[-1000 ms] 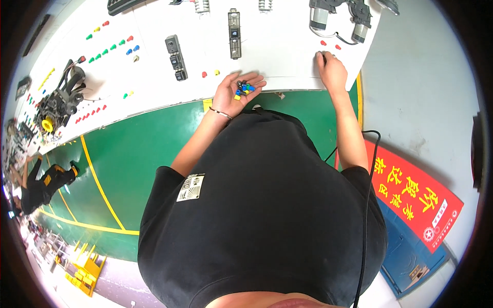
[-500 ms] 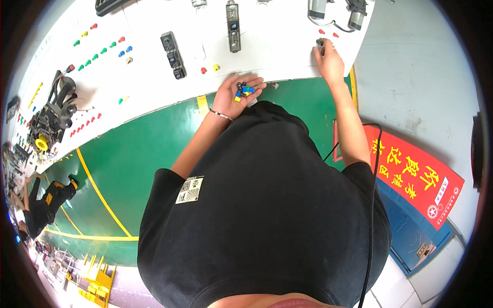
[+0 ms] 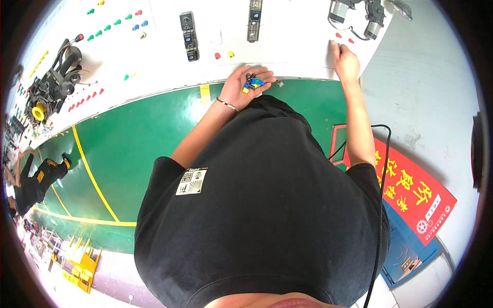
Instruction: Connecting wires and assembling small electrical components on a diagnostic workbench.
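Palm up at the table's front edge, my left hand [image 3: 241, 87] cradles a small heap of coloured plastic caps [image 3: 253, 83], blue, yellow, green and black, with its fingers stretched out beneath them. Over the right end of the white table, my right hand [image 3: 348, 65] has its fingers curled in and the thumb pointing forward. Whatever it holds, if anything, is hidden. Just beyond its fingertips lie two red caps [image 3: 338, 35]. A red cap [image 3: 217, 56] and a yellow cap [image 3: 230, 54] rest on the table, forward and left of my left hand.
Two black switch panels [image 3: 188, 37] [image 3: 254, 21] lie on the white table [image 3: 292, 51]. Motors with cables [image 3: 340, 11] sit at the far right. Rows of coloured caps [image 3: 117, 22] and a black wired assembly [image 3: 54, 84] are to the left. Another person [image 3: 38, 179] is far left.
The small dark piece seen at my right fingertips no longer shows, and those fingers have curled in. My left hand still holds the caps. The whole view has shifted slightly.
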`<state>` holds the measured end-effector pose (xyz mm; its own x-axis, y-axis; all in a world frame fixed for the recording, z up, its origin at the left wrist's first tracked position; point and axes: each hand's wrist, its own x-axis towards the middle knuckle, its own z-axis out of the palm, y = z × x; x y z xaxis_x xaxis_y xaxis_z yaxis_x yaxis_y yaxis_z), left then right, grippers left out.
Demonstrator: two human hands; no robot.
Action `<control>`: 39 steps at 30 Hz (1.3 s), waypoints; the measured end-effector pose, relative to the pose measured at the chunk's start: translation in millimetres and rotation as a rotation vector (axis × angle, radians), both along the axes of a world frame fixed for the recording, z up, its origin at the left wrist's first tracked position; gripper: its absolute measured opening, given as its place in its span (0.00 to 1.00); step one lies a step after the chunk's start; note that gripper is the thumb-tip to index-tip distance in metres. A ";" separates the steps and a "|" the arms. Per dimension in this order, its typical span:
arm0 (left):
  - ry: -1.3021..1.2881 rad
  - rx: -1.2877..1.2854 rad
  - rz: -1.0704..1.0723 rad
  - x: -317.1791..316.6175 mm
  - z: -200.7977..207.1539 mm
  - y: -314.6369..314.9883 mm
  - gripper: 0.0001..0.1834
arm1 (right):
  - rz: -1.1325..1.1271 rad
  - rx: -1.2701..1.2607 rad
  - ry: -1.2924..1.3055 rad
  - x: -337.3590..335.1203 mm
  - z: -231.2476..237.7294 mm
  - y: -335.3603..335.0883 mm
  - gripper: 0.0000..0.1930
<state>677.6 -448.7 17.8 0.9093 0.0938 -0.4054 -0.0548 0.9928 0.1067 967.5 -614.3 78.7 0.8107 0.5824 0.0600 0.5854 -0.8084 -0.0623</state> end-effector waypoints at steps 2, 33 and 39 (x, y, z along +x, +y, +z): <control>-0.016 -0.010 0.005 1.7 -2.4 -0.1 0.28 | 0.025 0.016 -0.014 0.2 1.6 1.3 0.19; -0.043 -0.033 0.039 4.3 -5.4 5.2 0.28 | 0.041 -0.052 0.044 5.9 5.0 -0.2 0.20; -0.044 -0.041 0.044 -0.2 -5.9 6.5 0.28 | 0.029 -0.109 0.054 6.2 8.8 2.4 0.21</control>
